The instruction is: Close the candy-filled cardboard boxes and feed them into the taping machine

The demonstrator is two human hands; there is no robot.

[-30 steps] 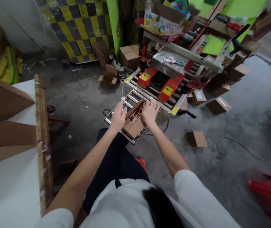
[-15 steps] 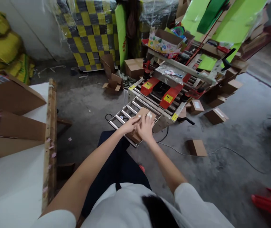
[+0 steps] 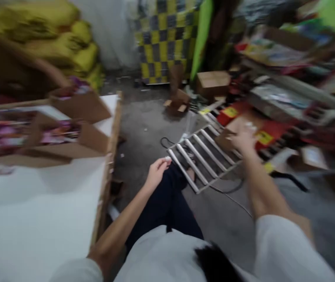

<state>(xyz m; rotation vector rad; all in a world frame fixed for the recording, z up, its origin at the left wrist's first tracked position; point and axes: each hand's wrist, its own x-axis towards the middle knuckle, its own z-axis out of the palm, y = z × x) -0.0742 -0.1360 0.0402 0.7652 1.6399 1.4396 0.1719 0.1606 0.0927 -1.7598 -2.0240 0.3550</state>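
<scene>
My right hand (image 3: pixel 244 138), blurred by motion, lies over a small brown cardboard box (image 3: pixel 225 139), fingers on its top and thumb at its near side. The box sits where the roller conveyor (image 3: pixel 201 156) meets the red belts (image 3: pixel 264 138) of the machine. My left hand (image 3: pixel 156 171) is away from the box, at the conveyor's left corner above my leg. Its fingers are curled together, with a white tip showing and nothing visible held in them. White tips also show on the right hand's fingers.
On the left, a white table (image 3: pixel 53 203) with a wooden edge carries open cartons (image 3: pixel 94 139) of pink-purple packets. Another person's arm (image 3: pixel 51 72) reaches into a carton there. A closed box (image 3: pixel 213 83) stands on the floor behind the conveyor. A black cable (image 3: pixel 229 192) hangs beneath it.
My right hand has moved forward with the box, from the rollers to the red belts. My left hand has left the box and drawn back left. The view has swung left.
</scene>
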